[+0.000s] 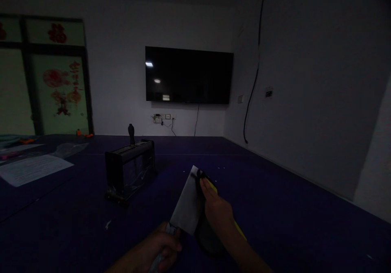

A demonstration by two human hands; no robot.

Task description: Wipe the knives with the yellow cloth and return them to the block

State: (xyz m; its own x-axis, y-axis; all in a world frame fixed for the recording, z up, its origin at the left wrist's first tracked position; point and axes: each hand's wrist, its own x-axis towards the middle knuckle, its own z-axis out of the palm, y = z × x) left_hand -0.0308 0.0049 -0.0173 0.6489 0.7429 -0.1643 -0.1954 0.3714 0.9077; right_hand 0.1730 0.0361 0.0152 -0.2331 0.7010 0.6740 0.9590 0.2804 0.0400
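Low in the middle, my left hand (166, 244) is wrapped around the grey handle of a cleaver (187, 204). The broad metal blade points up and away from me. My right hand (218, 210) is closed over a black-and-yellow knife sharpener (210, 240), its fingers at the far end near the blade's top corner. The sharpener's dark body runs beside the blade's right edge, partly covered by my hand and forearm. In the dim light I cannot tell exactly where blade and sharpener touch.
Left of the cleaver stands a black box-shaped device (130, 167) with a clear side and an upright knob. Printed paper (33, 169) and plastic wrapping (69, 149) lie at far left, near orange items (82, 134). White scraps (108, 224) dot the purple tabletop (76, 224). Walls border the back and right.
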